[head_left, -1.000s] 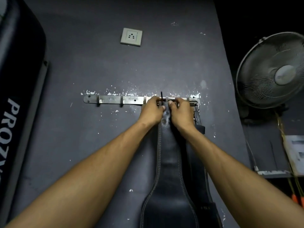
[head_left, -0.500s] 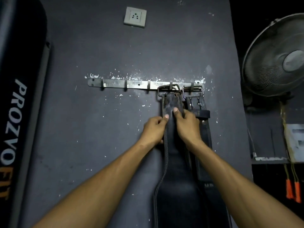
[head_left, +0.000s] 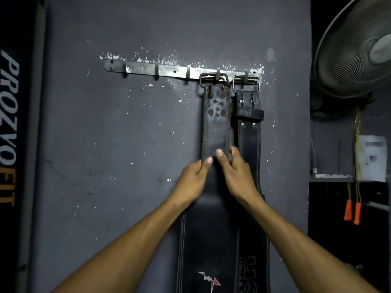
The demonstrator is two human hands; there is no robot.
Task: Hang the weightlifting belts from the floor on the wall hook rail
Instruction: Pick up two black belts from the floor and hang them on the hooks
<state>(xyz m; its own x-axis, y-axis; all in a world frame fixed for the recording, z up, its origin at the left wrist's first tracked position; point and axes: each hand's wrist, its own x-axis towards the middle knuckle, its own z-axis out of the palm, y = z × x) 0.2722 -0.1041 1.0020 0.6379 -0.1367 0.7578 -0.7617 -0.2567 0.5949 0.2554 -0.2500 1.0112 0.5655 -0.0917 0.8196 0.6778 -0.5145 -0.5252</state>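
Observation:
A metal hook rail (head_left: 169,69) is screwed to the dark grey wall. Two black leather weightlifting belts hang from its two rightmost hooks by their buckles. The worn left belt (head_left: 215,123) hangs straight down. The right belt (head_left: 248,140) hangs beside it, partly behind. My left hand (head_left: 193,179) pinches the left edge of the worn belt about halfway down its narrow strap. My right hand (head_left: 237,172) holds that belt's right edge, thumb on its face. The lower, wide parts of both belts run out of the bottom of the view.
Three free hooks (head_left: 156,70) stand on the rail's left part. A black punching bag (head_left: 14,134) with white lettering hangs at the far left. A fan (head_left: 359,45) is at the upper right, and orange-handled ropes (head_left: 352,211) hang below a shelf.
My hands have slid down from the buckle at the rail to the middle of the worn belt's strap. The belt's buckle now hangs on its hook. The view has tilted downward.

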